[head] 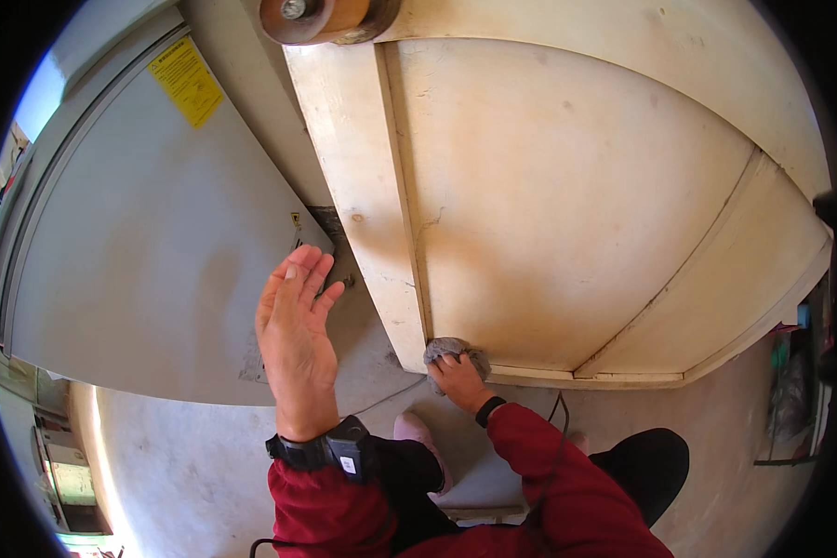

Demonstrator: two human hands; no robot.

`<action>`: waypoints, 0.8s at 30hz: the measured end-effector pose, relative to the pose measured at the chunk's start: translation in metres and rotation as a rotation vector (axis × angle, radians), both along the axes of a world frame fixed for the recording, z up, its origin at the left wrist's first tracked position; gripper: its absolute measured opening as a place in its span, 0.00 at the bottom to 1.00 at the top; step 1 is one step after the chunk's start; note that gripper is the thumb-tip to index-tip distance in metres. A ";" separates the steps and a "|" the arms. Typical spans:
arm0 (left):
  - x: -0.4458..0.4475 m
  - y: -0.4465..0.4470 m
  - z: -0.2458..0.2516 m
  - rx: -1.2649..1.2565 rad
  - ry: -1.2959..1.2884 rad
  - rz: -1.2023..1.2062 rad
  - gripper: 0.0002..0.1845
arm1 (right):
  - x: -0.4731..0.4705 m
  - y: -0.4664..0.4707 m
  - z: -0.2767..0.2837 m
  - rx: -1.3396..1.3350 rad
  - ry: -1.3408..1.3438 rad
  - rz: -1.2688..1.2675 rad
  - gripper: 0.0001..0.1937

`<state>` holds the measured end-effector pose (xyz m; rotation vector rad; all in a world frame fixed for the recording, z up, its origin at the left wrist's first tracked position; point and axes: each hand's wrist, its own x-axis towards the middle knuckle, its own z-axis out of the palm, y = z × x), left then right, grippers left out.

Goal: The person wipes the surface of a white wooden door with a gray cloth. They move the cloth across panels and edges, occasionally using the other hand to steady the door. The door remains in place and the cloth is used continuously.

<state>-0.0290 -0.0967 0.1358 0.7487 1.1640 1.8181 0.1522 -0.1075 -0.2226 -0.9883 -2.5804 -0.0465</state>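
Note:
My right hand (457, 377) presses a bunched grey cloth (448, 349) against the lower left corner of a cream wooden panel (565, 188), where it meets a narrow upright frame board (363, 202). A black band circles that wrist. My left hand (298, 335) is raised in the air, palm turned up and fingers apart, with nothing in it. It appears in front of the lower right edge of a grey appliance (146, 244), and a black strap with a small device (349, 446) is around its wrist.
A round brown wooden piece (328, 17) juts out at the top. A thin dark cable (383, 403) lies on the concrete floor (195, 460). Below me are a pink shoe (418, 443) and part of a stool (485, 515). Bagged items (792, 390) stand at the far right.

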 end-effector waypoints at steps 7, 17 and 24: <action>0.003 0.002 0.000 -0.035 -0.055 0.018 0.16 | 0.019 -0.014 -0.012 -0.279 -0.032 -0.104 0.13; -0.009 0.003 -0.008 0.000 -0.139 -0.020 0.15 | 0.132 -0.050 0.001 -0.575 0.293 -0.945 0.26; -0.014 0.003 -0.016 -0.016 -0.140 -0.011 0.17 | 0.084 -0.001 0.168 -0.295 0.911 -0.456 0.27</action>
